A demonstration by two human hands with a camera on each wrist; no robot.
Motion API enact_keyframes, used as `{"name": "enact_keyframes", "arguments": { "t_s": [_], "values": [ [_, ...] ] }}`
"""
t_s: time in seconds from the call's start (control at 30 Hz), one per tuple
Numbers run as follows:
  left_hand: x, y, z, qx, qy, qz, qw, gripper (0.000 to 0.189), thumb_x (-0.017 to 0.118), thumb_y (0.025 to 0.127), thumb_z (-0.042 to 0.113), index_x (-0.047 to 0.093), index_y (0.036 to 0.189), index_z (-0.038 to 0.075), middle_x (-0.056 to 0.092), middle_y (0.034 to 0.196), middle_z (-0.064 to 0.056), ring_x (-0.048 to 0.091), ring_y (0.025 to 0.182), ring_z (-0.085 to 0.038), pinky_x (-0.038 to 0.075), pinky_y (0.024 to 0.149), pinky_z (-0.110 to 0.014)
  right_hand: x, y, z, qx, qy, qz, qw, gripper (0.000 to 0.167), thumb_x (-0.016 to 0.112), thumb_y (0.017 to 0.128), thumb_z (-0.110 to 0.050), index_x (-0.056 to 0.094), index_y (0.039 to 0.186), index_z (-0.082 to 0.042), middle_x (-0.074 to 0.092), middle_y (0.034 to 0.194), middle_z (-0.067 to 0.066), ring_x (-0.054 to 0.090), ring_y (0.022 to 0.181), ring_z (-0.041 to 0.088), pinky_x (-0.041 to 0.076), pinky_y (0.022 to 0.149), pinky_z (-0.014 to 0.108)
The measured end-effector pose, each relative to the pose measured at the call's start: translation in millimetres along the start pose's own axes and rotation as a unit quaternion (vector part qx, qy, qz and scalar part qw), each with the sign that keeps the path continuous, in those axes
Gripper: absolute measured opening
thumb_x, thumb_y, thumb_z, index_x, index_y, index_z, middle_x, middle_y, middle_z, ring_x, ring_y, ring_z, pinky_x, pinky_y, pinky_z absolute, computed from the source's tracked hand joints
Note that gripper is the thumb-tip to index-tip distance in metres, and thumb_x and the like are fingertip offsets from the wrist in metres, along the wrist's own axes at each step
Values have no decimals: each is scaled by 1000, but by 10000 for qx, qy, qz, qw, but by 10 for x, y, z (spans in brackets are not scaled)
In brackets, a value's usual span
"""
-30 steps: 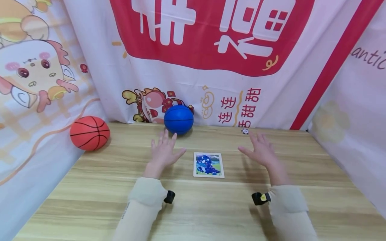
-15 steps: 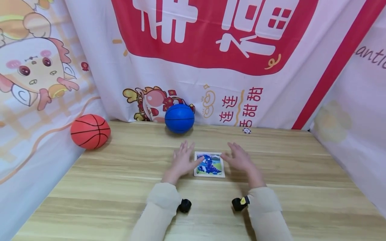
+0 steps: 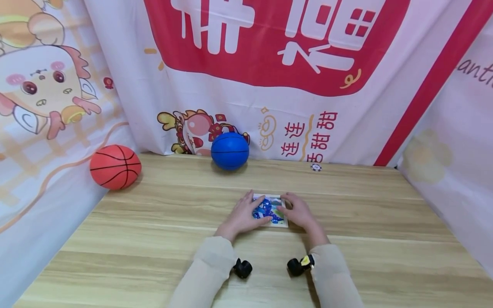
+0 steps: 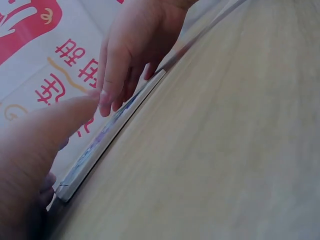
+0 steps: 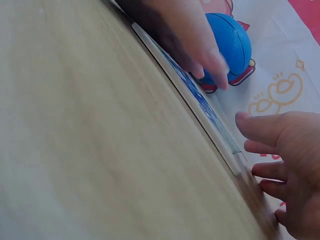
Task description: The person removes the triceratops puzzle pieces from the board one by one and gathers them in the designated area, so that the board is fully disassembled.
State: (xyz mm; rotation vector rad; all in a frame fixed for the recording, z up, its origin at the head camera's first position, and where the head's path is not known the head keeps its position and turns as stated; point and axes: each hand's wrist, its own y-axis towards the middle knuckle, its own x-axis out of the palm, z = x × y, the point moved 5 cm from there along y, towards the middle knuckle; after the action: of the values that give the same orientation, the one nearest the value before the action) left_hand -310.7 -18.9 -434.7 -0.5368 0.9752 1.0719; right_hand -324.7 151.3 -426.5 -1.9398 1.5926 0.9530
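A small square picture board [image 3: 271, 209] with a pale frame and a blue cartoon dinosaur lies flat on the wooden table. My left hand [image 3: 242, 216] reaches over its left side, with the thumb across the lower part of the picture and the fingers along the left edge. At the right edge is my right hand [image 3: 300, 211], its thumb over the picture. In the right wrist view the right hand [image 5: 295, 155] has spread fingers just past the end of the board [image 5: 195, 100]. The left wrist view shows the left thumb [image 4: 45, 130] above the board's surface.
A blue ball [image 3: 230, 151] sits at the back of the table [image 3: 154, 256] against a printed curtain [image 3: 215, 94]. A red ball [image 3: 115, 167] with black lines is at the left back corner. Each wrist carries a small black camera [image 3: 243, 268].
Both hands have come inward and down, from wide apart on either side to the board's left and right edges. The balls and board stay about where they were.
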Motion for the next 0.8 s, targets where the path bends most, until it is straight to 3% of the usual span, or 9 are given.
{"name": "enact_keyframes", "arguments": {
  "t_s": [0.17,0.43,0.8],
  "values": [
    [53,-1,-10,193,250,-60,9995,71,41,76,66,30,135,27,6,142,-16,2,128,-28,8,101,-43,51,24,33,22,-414,149,9990,40,57,83,-27,53,118,-9,34,132,17,27,119,36,16,96,53],
    [110,-16,-9,413,925,-204,9946,65,31,80,64,29,135,29,3,142,-16,-2,128,-28,5,101,-42,62,18,35,58,-506,311,9982,36,59,82,-25,55,115,-11,36,131,16,27,119,36,13,95,53],
    [104,-35,25,464,1166,-386,9913,64,27,83,61,23,137,28,2,142,-17,-3,128,-28,3,101,-42,59,38,59,70,-578,453,9973,32,60,81,-23,57,111,-11,39,128,15,31,117,34,16,95,52]
  ]
}}
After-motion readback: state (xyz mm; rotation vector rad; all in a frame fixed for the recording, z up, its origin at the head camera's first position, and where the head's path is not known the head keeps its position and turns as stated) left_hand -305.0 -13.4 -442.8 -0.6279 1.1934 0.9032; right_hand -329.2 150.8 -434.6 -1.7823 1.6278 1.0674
